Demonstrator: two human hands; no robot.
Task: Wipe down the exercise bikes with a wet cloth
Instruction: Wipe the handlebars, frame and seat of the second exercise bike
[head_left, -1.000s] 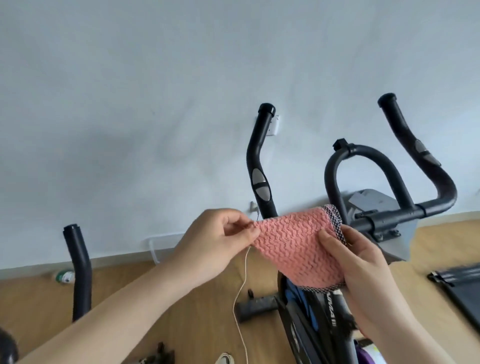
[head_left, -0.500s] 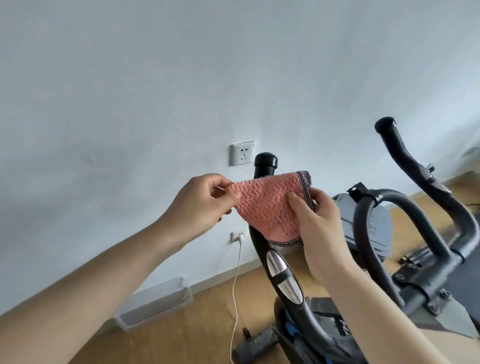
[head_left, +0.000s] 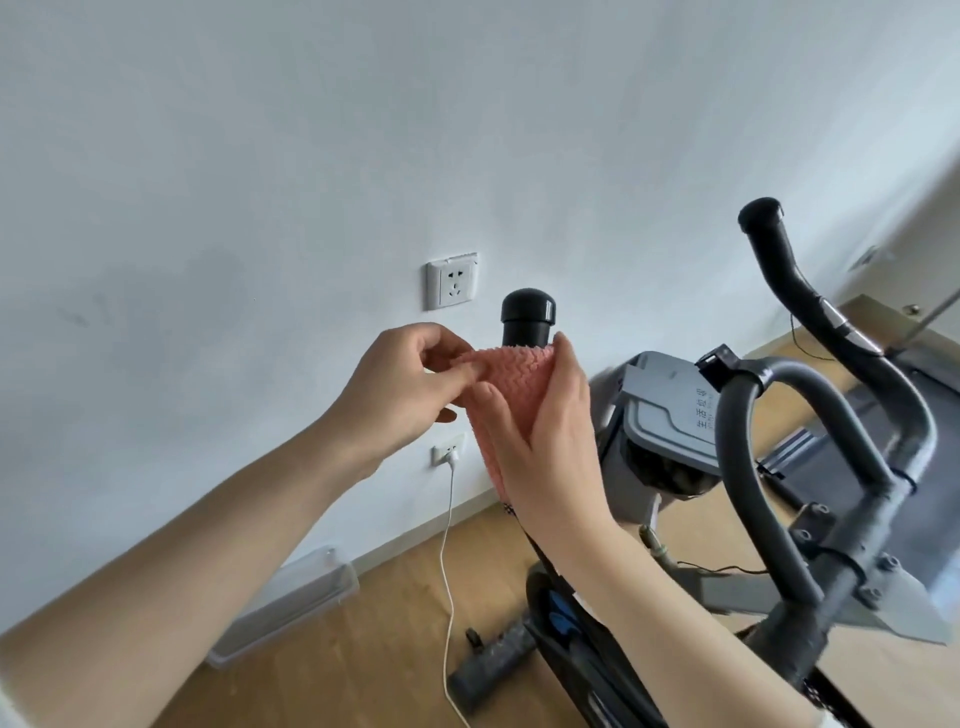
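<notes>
Cloth (head_left: 519, 387) wrapped round the left handlebar (head_left: 527, 319), mid-frame.
It is grasped by both hands (head_left: 400, 400) (head_left: 545, 441); a downward wiping stroke seems called for next.

wood floor (head_left: 395, 618), clear tray (head_left: 280, 597), bike (head_left: 571, 639)

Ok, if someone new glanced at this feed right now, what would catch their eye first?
Probably the pink cloth at centre, wrapped around the bike's left handlebar just under its black end cap, with the left hand pinching one edge and the right hand pressing it on. Next, the grey console to the right, and the white socket on the wall.
</notes>
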